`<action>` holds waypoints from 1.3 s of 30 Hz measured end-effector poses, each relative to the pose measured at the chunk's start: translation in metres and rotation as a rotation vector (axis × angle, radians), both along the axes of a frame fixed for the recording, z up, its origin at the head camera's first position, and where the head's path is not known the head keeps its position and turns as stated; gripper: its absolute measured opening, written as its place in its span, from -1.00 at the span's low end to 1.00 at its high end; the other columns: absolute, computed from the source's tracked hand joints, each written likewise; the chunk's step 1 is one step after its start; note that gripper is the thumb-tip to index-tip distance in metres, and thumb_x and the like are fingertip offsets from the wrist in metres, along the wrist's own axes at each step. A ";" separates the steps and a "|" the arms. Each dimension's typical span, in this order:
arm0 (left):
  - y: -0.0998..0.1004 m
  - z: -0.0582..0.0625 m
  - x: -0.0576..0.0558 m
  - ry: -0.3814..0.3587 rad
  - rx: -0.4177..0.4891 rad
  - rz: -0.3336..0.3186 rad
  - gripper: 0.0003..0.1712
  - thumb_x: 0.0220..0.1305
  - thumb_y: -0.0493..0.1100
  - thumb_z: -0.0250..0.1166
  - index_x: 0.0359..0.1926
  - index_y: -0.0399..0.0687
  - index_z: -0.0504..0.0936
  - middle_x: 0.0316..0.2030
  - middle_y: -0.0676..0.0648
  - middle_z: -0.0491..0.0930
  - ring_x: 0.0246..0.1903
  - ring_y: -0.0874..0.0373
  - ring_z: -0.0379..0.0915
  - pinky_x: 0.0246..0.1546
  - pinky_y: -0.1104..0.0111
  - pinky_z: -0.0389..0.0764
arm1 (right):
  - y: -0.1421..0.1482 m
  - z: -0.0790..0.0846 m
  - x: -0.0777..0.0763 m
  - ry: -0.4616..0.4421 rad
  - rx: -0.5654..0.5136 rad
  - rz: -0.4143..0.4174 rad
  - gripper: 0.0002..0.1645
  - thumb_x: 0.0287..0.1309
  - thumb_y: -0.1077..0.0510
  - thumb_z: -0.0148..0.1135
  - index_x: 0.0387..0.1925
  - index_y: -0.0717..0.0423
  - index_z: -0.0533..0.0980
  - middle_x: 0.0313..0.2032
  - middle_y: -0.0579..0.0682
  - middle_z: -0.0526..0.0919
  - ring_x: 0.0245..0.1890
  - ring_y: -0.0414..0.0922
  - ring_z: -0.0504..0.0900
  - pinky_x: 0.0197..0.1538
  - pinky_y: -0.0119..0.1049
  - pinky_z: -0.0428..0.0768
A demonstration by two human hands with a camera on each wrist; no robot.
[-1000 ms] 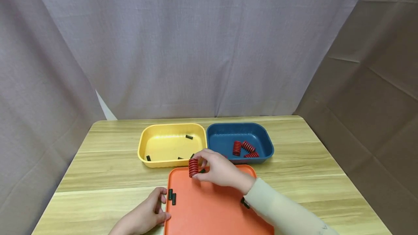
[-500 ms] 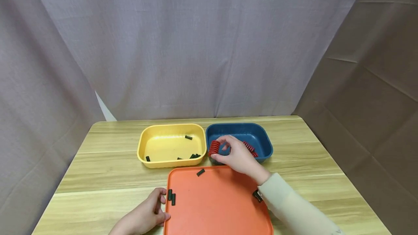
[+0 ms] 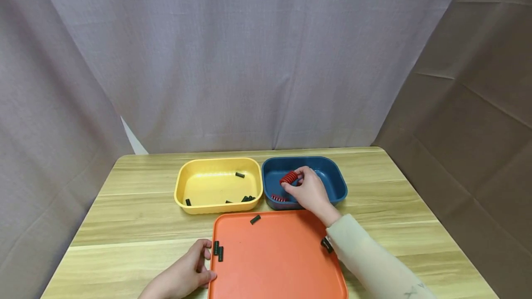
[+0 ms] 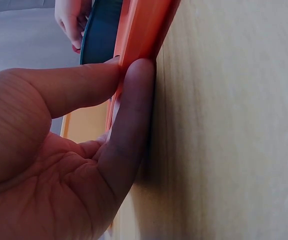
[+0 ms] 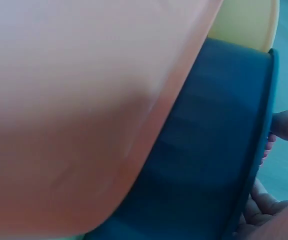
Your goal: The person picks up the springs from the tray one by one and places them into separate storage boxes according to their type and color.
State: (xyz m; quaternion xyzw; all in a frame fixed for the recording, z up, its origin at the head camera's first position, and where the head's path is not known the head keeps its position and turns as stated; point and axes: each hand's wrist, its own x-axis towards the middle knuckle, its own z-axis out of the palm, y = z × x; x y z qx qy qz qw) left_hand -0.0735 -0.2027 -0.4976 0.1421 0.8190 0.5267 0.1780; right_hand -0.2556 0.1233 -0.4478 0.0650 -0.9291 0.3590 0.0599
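Over the blue bin (image 3: 334, 179), my right hand (image 3: 312, 194) pinches a thick red coil spring (image 3: 288, 177) between thumb and fingers. The spring is tilted. Another red spring (image 3: 279, 198) lies in that bin, near its front wall; my hand hides part of the inside. In the right wrist view, the bin's wall (image 5: 209, 125) covers most of the held spring (image 5: 268, 149). My left hand (image 3: 183, 269) grips the left rim of the orange tray (image 3: 274, 262). The left wrist view shows thumb and finger either side of that rim (image 4: 143, 32).
Small black springs lie on the tray: one near the far edge (image 3: 255, 219), two side by side at the left (image 3: 220, 254), and dark pieces (image 3: 327, 245) by the right sleeve. A yellow bin (image 3: 208, 186) holding several black springs touches the blue bin's left side.
My right hand has carried the red spring from above the tray rightward and away, over the blue bin. The spring has tipped from upright to slanted. My left hand has stayed on the tray's rim.
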 end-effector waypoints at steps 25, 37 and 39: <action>0.000 -0.002 0.003 -0.022 0.022 0.014 -0.38 0.22 -0.31 0.34 0.16 -0.32 0.18 -0.13 -0.10 0.24 -0.44 0.26 0.38 -0.43 0.46 0.40 | -0.010 -0.011 -0.006 -0.007 0.190 -0.033 -0.36 -0.12 -0.17 0.51 -0.17 0.16 0.46 -0.28 0.04 0.54 -0.21 0.02 0.44 -0.20 -0.12 0.45; -0.001 -0.002 0.003 -0.008 0.022 0.006 -0.38 0.22 -0.28 0.34 0.16 -0.30 0.19 -0.12 -0.11 0.24 -0.43 0.26 0.41 -0.41 0.46 0.43 | -0.012 -0.013 -0.005 0.003 0.194 -0.047 -0.32 -0.08 -0.14 0.49 -0.05 0.19 0.46 -0.17 0.08 0.58 -0.12 0.07 0.46 -0.07 -0.02 0.44; -0.001 -0.002 0.004 -0.007 0.023 0.005 -0.38 0.22 -0.29 0.34 0.16 -0.30 0.19 -0.12 -0.11 0.23 -0.43 0.26 0.41 -0.41 0.46 0.43 | -0.011 -0.013 -0.005 0.012 0.185 -0.045 -0.31 -0.05 -0.13 0.48 0.00 0.19 0.45 -0.13 0.09 0.58 -0.08 0.08 0.46 -0.03 0.01 0.43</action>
